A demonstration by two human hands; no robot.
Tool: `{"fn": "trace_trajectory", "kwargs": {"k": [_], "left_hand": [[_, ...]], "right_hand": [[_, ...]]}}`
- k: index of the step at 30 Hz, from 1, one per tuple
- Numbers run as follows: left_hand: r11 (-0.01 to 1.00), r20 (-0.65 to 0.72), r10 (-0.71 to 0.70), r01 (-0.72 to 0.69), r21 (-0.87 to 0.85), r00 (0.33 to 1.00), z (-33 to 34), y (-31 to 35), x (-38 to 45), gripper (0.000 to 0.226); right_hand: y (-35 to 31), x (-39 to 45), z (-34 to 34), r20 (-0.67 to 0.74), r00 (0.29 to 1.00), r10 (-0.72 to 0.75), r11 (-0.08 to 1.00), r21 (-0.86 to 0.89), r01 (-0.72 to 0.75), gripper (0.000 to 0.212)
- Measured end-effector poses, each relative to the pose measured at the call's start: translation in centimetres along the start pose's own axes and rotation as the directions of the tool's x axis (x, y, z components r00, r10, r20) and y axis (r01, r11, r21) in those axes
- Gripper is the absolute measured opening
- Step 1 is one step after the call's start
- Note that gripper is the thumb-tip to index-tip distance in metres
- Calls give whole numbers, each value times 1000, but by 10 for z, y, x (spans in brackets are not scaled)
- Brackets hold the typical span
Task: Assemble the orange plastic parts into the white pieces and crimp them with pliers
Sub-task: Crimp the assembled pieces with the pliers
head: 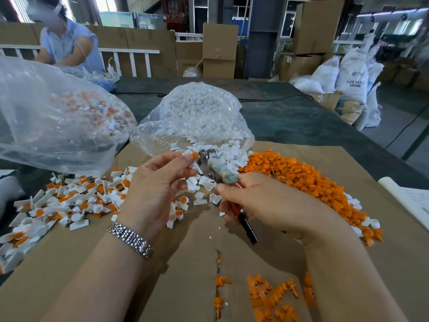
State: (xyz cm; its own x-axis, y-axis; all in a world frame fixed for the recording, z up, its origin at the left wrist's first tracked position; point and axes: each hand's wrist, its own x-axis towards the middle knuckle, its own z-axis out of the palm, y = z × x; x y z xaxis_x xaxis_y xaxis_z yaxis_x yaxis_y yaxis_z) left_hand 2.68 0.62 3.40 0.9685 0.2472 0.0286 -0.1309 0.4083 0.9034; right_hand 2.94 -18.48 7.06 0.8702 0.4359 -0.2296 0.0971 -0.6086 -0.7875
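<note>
Left hand (160, 182) pinches white piece (190, 157); right hand (267, 203) grips pliers (216, 168); orange pile (301, 175) beside.

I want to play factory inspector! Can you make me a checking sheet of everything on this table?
Surface: brown cardboard sheet over a dark table.
Job's things: loose orange parts at right; white pieces spilling from a clear bag; finished pieces at left; more in a second bag.
Clutter: orange scraps near the front edge.
Hands: left hand pinches a white piece with orange insert; right hand grips pliers.
Cables: black cable across the table.
Surroundings: cardboard boxes, white sacks, another person.
</note>
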Motion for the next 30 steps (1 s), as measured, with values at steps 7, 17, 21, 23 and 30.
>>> {"fn": "trace_trajectory", "kwargs": {"k": [7, 17, 21, 23, 30], "left_hand": [[999, -9, 21, -21, 28, 1000, -2, 0, 0, 16], [995, -29, 22, -19, 100, 999, -1, 0, -1, 4], [996, -36, 18, -14, 92, 999, -1, -1, -1, 3], [997, -40, 10, -6, 81, 999, -1, -2, 0, 5], [998, -66, -36, 38, 40, 997, -5, -6, 3, 19]], "right_hand": [[-2, 0, 1, -10, 1000, 7, 998, -58, -7, 42], [-6, -1, 1, 42, 998, -41, 998, -47, 43, 41], [-7, -2, 2, 43, 997, -63, 997, -40, 65, 38], [-6, -2, 5, 27, 997, -71, 997, -33, 72, 39], [-7, 6, 17, -36, 993, -113, 980, -171, 106, 43]]}}
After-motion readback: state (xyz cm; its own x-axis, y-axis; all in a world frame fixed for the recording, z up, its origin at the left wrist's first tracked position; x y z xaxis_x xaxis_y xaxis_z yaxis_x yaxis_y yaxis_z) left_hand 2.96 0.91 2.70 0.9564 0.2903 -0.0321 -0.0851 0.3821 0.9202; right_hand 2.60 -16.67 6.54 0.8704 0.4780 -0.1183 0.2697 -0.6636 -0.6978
